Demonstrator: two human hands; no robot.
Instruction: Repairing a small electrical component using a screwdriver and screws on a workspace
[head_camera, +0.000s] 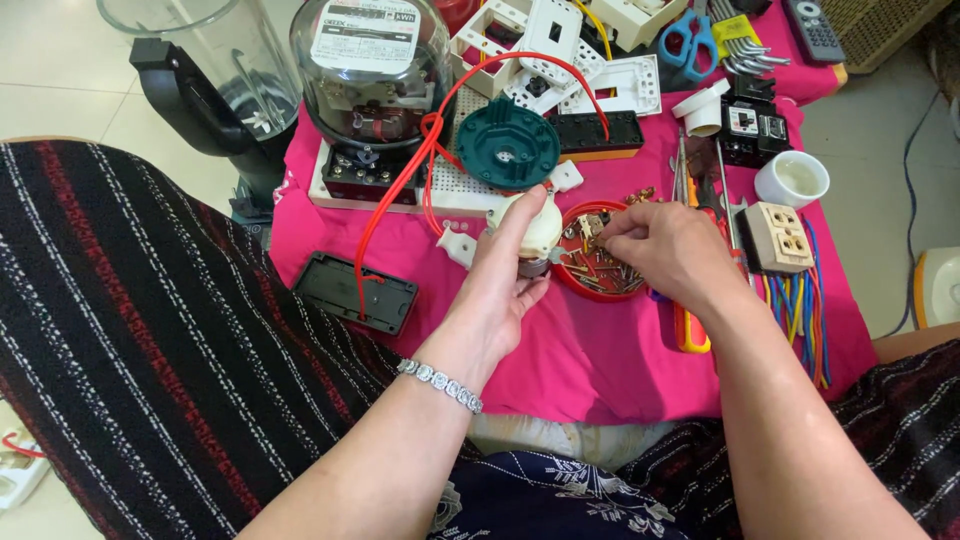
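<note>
My left hand (505, 285) grips a round cream-coloured plastic fitting (538, 225) and holds it just left of a small red dish (572, 283) full of brass screws and metal parts. My right hand (668, 250) reaches into that dish, its fingertips pinched on a small brass part (592, 226) near the fitting. A dark green round plastic base (508, 144) lies just beyond my left hand on a white perforated board (455, 180).
On the pink cloth (580, 350): a glass-domed electric meter (370, 70) with red wire (395, 205), a black cover (355, 292), white wall plates (545, 45), a beige double socket (780, 236), coloured wires (800, 310), a white cup (792, 178), blue-handled scissors (688, 38), hex keys. A blender jug (215, 70) stands left.
</note>
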